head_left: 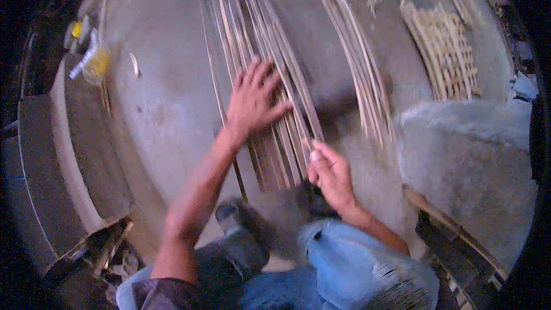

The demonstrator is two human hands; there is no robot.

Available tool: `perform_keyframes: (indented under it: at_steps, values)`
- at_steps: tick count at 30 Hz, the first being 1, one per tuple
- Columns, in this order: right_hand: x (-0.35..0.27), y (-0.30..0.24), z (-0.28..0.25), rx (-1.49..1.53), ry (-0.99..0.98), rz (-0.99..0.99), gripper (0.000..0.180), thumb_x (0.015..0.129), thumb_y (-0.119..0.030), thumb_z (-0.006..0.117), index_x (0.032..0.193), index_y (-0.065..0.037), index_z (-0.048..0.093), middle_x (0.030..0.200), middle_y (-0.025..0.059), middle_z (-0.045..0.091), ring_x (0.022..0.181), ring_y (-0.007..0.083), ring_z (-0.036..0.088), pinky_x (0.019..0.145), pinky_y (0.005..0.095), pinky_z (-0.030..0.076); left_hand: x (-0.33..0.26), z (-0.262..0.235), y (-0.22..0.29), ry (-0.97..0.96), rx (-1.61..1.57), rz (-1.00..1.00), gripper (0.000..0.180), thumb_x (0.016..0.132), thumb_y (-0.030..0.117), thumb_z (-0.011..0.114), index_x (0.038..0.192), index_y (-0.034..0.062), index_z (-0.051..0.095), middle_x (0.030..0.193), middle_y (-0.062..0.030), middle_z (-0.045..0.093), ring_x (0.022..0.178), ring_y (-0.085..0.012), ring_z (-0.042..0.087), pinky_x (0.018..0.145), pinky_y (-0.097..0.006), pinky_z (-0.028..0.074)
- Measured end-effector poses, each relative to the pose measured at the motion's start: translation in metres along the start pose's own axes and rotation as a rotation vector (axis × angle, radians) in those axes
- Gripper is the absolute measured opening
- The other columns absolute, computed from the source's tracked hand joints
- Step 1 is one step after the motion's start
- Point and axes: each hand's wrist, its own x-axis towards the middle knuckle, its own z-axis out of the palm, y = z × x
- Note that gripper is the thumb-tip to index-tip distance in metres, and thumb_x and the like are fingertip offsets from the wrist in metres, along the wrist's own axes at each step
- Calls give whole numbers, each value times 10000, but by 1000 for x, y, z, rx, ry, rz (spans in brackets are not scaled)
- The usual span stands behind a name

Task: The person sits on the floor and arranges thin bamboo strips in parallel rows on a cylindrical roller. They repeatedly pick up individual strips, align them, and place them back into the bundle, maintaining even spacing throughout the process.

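A spread of long, thin bamboo strips [229,17] runs from the far edge toward my knees. My left hand [252,100] lies over them with its fingers spread, palm down. Nearer to me, my right hand [332,173] is closed, thumb against fingers, on the near end of one bamboo strip at the right side of the spread. Under the near ends is a flat brownish board [265,163], partly covered by the strips.
A second bundle of strips [359,63] lies to the right. Beyond it is a woven bamboo panel [447,51]. A pale slab [465,161] stands at the right. On the left are dark ledges [92,138] and a clear bag with something yellow [96,64]. The floor [166,97] is grey.
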Motion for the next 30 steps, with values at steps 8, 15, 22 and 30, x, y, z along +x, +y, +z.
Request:
perform_keyframes:
  at_steps: [8, 15, 22, 30]
  values:
    - [-45, 21, -20, 60, 16, 137, 386, 948, -148, 638, 1279, 30, 550, 965, 123, 711, 781, 136, 654, 677, 269, 533, 3, -7, 5, 56, 39, 20, 718, 892, 617, 509, 1433, 149, 445, 1535, -99, 346, 1466, -317, 232, 1183, -532, 178]
    - [-46, 55, -25, 637, -116, 492, 258, 919, -113, 671, 1154, -35, 597, 987, 58, 676, 884, 147, 652, 751, 268, 536, 3, 2, -8, 75, -4, 51, 535, 976, 333, 485, 1458, 115, 405, 1533, -103, 361, 1466, -301, 237, 1185, -517, 200]
    - [-25, 66, -20, 766, -162, 519, 227, 918, -122, 682, 1112, -100, 566, 971, 31, 658, 865, 137, 644, 745, 275, 536, 0, 7, -1, 176, 74, -54, 551, 970, 291, 494, 1429, 1, 398, 1504, -178, 369, 1446, -337, 275, 1174, -514, 228]
    - [-27, 58, -11, 594, -43, 387, 186, 921, -100, 671, 1078, -91, 571, 939, 33, 658, 851, 125, 647, 763, 267, 542, 1, 5, -7, 122, 30, -13, 532, 936, 246, 522, 1390, -17, 437, 1500, -198, 370, 1445, -347, 279, 1174, -508, 234]
